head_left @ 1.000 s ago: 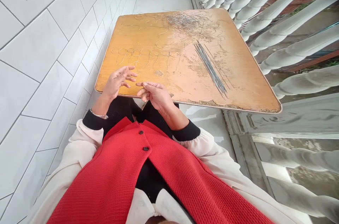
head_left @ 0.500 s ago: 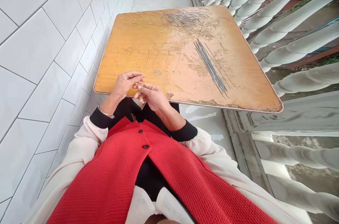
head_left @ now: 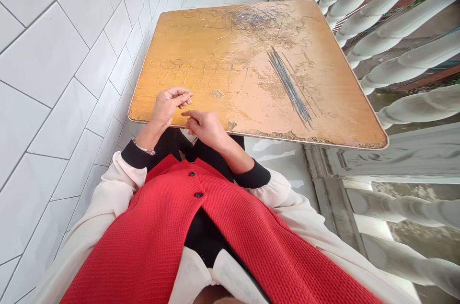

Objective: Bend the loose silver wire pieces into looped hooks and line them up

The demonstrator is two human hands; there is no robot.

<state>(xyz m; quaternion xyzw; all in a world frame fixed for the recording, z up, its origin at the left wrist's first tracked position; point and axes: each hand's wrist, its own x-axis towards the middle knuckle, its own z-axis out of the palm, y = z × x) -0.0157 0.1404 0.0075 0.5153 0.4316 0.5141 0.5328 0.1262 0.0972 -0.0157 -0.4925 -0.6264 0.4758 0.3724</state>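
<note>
Desk (head_left: 334, 112): square top, wood veneer, orange-brown, worn pale and chipped along the near edge. On it: one wire tangle (head_left: 258, 19), thin, heaped at the far edge; one bundle of straight wires (head_left: 289, 86), laid diagonally right of centre; one row of looped wires (head_left: 185, 64), lying flat left of centre.

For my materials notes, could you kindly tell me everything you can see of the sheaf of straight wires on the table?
The sheaf of straight wires is thin, dull grey, metal-looking strands lying loose and roughly parallel, slanting across the worn right side of the wooden tabletop. A few strands stray beside it. Only the tabletop touches it.
</note>
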